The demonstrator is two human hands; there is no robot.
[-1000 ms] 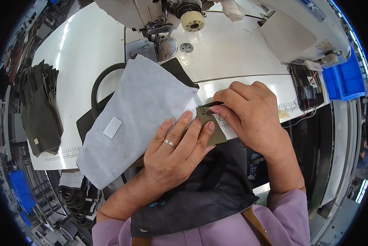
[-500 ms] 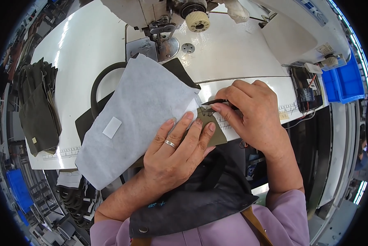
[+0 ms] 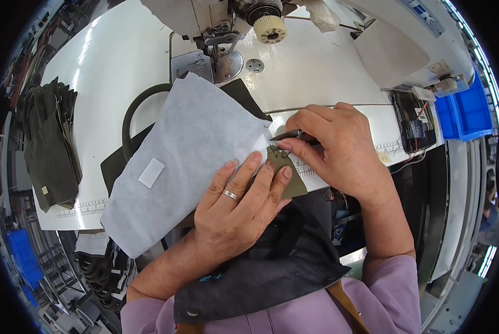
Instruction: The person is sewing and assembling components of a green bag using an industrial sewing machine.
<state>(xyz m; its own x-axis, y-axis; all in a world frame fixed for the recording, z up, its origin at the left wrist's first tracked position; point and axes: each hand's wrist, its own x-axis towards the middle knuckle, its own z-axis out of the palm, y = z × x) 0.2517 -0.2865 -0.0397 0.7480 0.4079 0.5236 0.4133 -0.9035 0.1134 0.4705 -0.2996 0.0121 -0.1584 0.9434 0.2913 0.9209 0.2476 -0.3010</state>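
Note:
My left hand lies on a pale grey-white fabric panel, fingers stretched and slightly spread, pressing it down. A small white patch sits on that panel. Beneath it an olive-green fabric piece shows past my fingertips, with dark loose threads on its upper edge. My right hand pinches small dark thread snips, their tip at the panel's right corner beside those threads. A dark rounded handle loop curves out from the work's upper left.
A sewing machine stands beyond the work on a white table. Stacked olive fabric pieces lie at the left edge. Dark bundled handles hang at lower left. A blue bin is at far right, near a dark pouch.
My right hand has shifted slightly left, and the snips' blades look closer together at the panel's corner. My left hand and the fabric stay in place.

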